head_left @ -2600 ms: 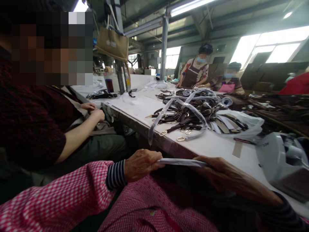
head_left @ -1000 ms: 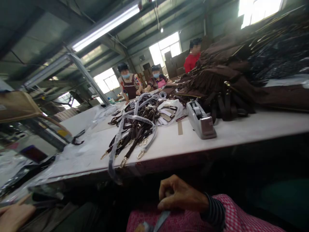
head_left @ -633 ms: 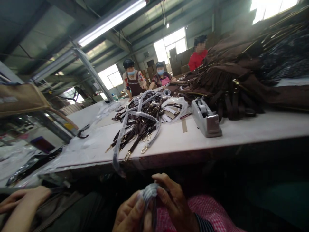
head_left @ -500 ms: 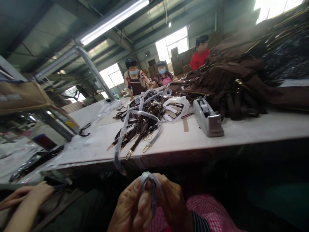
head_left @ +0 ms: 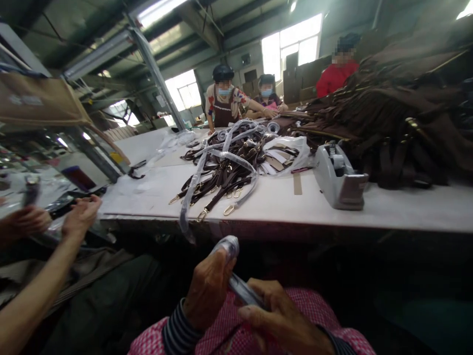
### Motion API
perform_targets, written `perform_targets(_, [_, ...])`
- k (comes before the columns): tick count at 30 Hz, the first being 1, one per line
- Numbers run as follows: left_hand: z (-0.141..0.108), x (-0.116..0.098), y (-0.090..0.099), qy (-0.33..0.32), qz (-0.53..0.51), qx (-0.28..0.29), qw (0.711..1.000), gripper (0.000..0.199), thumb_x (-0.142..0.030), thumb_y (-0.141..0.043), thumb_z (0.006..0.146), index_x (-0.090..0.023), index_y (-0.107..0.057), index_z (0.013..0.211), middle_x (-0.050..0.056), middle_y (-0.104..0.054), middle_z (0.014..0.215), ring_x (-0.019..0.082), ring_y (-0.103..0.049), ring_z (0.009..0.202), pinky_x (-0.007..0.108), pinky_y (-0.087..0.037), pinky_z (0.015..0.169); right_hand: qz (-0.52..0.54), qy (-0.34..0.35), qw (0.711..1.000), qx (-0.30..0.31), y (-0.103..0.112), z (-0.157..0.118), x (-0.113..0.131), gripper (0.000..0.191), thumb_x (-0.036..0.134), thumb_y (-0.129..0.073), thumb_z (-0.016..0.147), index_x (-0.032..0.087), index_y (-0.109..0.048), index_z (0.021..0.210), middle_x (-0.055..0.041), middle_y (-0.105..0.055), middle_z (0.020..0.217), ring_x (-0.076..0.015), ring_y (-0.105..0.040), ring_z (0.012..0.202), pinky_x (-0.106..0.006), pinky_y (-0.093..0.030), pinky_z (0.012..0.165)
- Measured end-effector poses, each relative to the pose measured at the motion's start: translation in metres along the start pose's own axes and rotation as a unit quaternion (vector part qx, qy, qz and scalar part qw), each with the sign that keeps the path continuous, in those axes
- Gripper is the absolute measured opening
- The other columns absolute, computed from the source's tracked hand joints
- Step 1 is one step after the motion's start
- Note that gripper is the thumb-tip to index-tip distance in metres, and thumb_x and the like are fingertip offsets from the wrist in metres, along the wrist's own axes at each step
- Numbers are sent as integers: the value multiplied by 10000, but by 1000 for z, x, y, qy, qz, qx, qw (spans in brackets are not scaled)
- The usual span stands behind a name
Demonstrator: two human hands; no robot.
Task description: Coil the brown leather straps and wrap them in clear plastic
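Low in front of the table, my left hand (head_left: 209, 286) is closed round the coiled end of a plastic-wrapped strap (head_left: 246, 291). The coil pokes out above the thumb, pale and shiny. From it the strap runs down to the right, where my right hand (head_left: 281, 315) pinches it between thumb and fingers. Its far end is hidden by the right hand. On the table just beyond lies a heap of dark brown straps (head_left: 229, 167) with gold clips, some in clear plastic sleeves that hang over the edge.
A grey tape dispenser (head_left: 340, 177) stands on the white table (head_left: 266, 207), left of a large brown pile of bags (head_left: 406, 113). At the left, a co-worker's hands (head_left: 79, 217) are close by. Several people are across the table.
My hands have moved apart, with a stretch of strap now showing between them. The co-worker's arms at the left have risen. The view has shifted, so the table sits differently.
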State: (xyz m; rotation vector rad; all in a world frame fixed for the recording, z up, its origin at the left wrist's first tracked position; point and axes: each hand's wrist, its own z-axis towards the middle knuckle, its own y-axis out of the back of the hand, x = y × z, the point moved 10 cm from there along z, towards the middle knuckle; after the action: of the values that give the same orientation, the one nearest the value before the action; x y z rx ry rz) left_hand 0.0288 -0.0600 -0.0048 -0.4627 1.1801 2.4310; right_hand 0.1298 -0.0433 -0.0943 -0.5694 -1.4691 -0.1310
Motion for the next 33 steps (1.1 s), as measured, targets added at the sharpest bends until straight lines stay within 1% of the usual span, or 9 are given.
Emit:
perform_targets(3, [-32, -5, -9, -50, 3, 70, 996, 372, -523, -492, 1035, -218, -691, 1113, 71, -784, 949, 221, -756, 824, 301, -626, 791, -120, 5, 992, -32, 34, -4, 18, 200, 325, -794, 800, 164, -694, 865, 47, -579, 683, -94, -471, 580, -212, -339, 530])
perform_targets(6, [-54, 13, -12, 106, -115, 151, 976, 392, -610, -609, 946, -240, -705, 1034, 43, -752, 875, 207, -704, 761, 278, -593, 722, -205, 41, 978, -23, 58, 15, 38, 202, 350, -818, 825, 167, -761, 889, 34, -620, 712, -109, -511, 642, -229, -373, 589])
perform_targets(9, [-67, 28, -17, 293, -237, 181, 908, 368, -536, -615, 970, -204, -643, 814, -11, -593, 650, 124, -526, 558, 217, -458, 535, -206, 90, 974, 6, 61, 44, 49, 287, 452, -728, 926, 173, -797, 939, -4, -661, 801, -141, -581, 734, -257, -459, 676])
perform_targets(14, [-35, 16, -13, 417, -511, 72, 748, 355, -487, -712, 918, -133, -688, 908, -63, -452, 555, 46, -262, 455, 166, -238, 420, -136, 206, 969, -21, 20, 55, 66, 316, 405, -524, 1063, 203, -753, 1141, -52, -683, 1100, -192, -630, 1046, -313, -477, 965])
perform_targets(19, [18, -5, 10, 400, -608, -23, 685, 261, -351, -758, 901, -94, -743, 942, -68, -450, 611, 32, -314, 486, 159, -405, 491, -97, 170, 962, -189, 2, 37, 45, 373, 500, -447, 1077, 203, -663, 1006, 8, -629, 837, -139, -580, 766, -251, -469, 749])
perform_targets(22, [47, -9, 29, 317, -599, -78, 731, 286, -372, -669, 960, -97, -740, 998, -36, -525, 642, 51, -419, 498, 173, -437, 504, -163, 135, 962, -170, -11, 29, 31, 470, 553, -365, 1083, 209, -667, 976, 28, -545, 656, -136, -518, 625, -260, -449, 674])
perform_targets(26, [56, 1, 56, 163, -385, -170, 892, 265, -375, -536, 1044, -163, -688, 1091, 34, -704, 870, 124, -648, 693, 235, -534, 677, -213, 71, 971, -86, -17, 9, 18, 473, 567, -405, 1063, 223, -721, 987, 11, -600, 622, -143, -548, 582, -270, -463, 637])
perform_targets(29, [41, 1, 40, 64, -125, -94, 986, 161, -302, -576, 1025, -183, -653, 950, 32, -723, 818, 162, -689, 716, 262, -536, 714, -228, 37, 967, -103, 10, -10, 33, 306, 521, -646, 961, 234, -751, 947, -13, -660, 740, -164, -585, 694, -259, -449, 629])
perform_targets(33, [-1, -5, 6, -24, -22, 42, 999, 260, -432, -565, 1016, -193, -657, 968, 48, -712, 814, 207, -684, 733, 298, -536, 720, -229, 90, 957, -152, 61, -4, 83, 325, 476, -778, 857, 221, -736, 1054, 15, -663, 777, -133, -541, 639, -235, -402, 558])
